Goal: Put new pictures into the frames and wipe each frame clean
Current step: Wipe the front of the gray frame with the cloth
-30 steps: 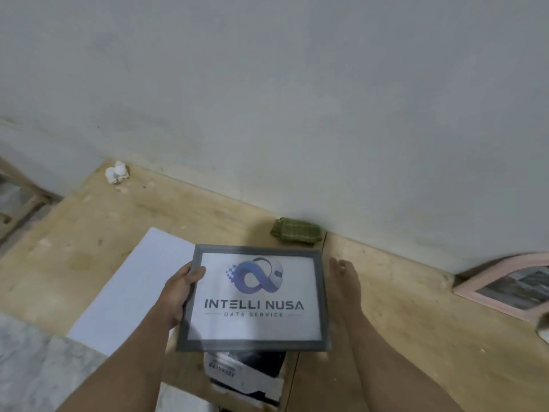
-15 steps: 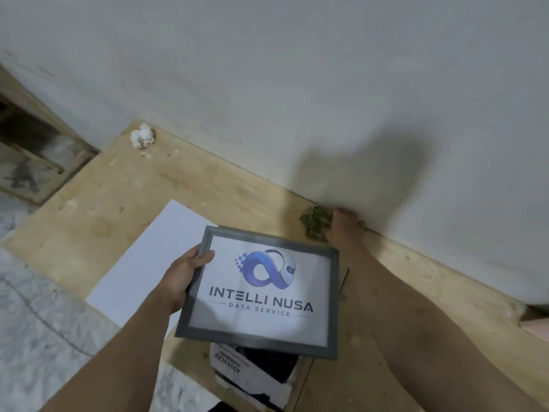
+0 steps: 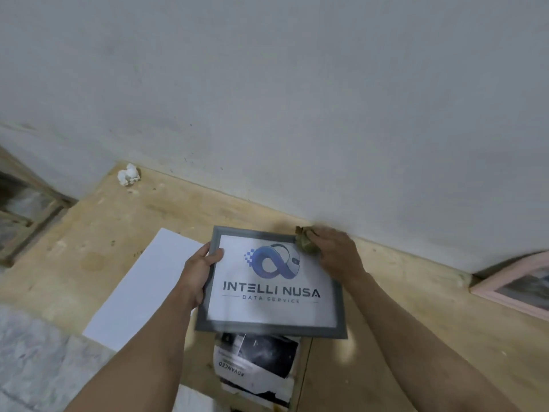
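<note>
The plywood floor (image 3: 89, 233) runs to the far wall, with a white sheet (image 3: 142, 286) lying left of centre. Above it the grey frame (image 3: 208, 319), new logo picture already in, is gripped at its left edge by the left hand (image 3: 196, 272), thumb across the front. The right hand (image 3: 335, 254) clutches a bunched green cloth (image 3: 306, 243) at the frame's far right corner (wiping seems to be starting). Next comes steady strokes across the glass, frame held firm.

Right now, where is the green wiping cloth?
In the head view, the crumpled green cloth is held in the right hand, at the top right corner of the grey picture frame.
</note>
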`<control>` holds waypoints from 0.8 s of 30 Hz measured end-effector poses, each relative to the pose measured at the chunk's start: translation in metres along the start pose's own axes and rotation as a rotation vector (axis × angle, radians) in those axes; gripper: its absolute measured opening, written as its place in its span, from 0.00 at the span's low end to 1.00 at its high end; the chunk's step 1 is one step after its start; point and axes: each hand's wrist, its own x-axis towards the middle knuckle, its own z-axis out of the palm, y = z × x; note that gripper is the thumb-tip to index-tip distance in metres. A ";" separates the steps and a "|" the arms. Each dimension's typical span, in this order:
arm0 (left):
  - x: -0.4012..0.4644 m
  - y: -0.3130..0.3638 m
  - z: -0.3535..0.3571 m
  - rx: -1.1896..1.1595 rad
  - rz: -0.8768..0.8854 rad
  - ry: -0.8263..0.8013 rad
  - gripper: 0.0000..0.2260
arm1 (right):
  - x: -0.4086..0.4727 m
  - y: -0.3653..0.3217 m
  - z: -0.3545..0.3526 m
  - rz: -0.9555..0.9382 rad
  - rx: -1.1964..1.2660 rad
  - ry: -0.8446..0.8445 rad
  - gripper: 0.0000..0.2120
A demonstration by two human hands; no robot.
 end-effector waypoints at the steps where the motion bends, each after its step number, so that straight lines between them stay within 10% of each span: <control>1: -0.001 0.001 0.004 0.021 0.010 -0.007 0.13 | -0.019 -0.004 0.005 0.069 0.040 -0.015 0.24; 24: -0.037 -0.031 0.105 0.386 0.026 -0.217 0.10 | -0.249 -0.014 -0.009 0.786 0.695 -0.321 0.17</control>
